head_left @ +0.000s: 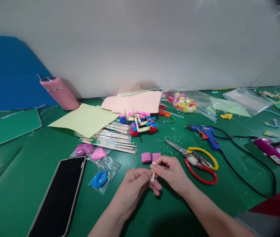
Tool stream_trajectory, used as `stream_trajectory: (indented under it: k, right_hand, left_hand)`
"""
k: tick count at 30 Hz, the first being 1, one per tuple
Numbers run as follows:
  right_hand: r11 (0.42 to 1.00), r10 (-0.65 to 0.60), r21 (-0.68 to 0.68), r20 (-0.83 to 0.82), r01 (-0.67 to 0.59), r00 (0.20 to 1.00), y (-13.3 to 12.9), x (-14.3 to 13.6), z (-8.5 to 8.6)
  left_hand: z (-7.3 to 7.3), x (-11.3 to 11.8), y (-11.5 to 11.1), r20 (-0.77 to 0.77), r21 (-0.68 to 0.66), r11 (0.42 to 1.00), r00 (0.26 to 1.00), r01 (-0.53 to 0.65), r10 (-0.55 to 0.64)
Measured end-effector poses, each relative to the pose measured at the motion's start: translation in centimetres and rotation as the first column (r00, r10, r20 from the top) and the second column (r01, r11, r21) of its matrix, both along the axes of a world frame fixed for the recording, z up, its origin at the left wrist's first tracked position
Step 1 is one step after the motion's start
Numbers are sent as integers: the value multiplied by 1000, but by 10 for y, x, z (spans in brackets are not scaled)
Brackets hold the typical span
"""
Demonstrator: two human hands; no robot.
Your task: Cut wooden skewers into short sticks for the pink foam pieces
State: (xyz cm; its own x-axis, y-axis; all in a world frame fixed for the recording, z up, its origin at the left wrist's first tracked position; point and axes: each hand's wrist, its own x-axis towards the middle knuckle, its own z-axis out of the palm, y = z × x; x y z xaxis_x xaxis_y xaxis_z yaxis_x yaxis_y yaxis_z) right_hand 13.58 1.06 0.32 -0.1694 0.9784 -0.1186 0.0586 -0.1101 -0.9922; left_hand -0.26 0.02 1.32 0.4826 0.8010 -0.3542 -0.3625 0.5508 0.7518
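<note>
Short pale wooden sticks [152, 177] are pinched between my two hands at the front middle of the table. My left hand [136, 186] grips them from the left with thumb and forefinger, its other fingers curled underneath. From the right, the fingertips of my right hand [171, 172] close on their upper end. Two pink blocks lie just beyond my fingers: the left pink block [146, 157] shows fully, while the right pink block [156, 156] is partly covered by my right hand. Farther back stand small stick-built pieces [142, 124] with pink, blue and red parts.
Scissors [199, 163] and a blue glue gun [207, 135] with a black cord lie right. At left are a phone [58, 197], bagged clay [99, 178], packed sticks [110, 140], yellow paper [85, 120] and a pink tumbler [61, 92]. Bagged colored caps [183, 102] lie behind.
</note>
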Motion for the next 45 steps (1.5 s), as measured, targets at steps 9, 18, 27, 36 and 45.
stream_trajectory:
  k: [9,18,27,36,45]
  right_hand:
    - [1000,-9,-5,-2,9,1000,-1,0,-1]
    - [1000,-17,13,7,16,1000,-1,1,-2]
    - [1000,-14,22,-12,14,1000,-1,1,-2]
    - [999,51,-1,-121,-52,991,-5,-3,-1]
    - [988,10,155,47,-17,999,-2,2,1]
  left_hand:
    - [0,1,0,-8,8,1000,1000,-4,5]
    - [-1,0,0,-17,0,1000,1000,-10,10]
    - [-1,1,1,-53,35,999,999,-1,2]
    - [-7,0,-2,-193,144,990,981,3,25]
    - [-3,1,2,-302,241,969,953,51,24]
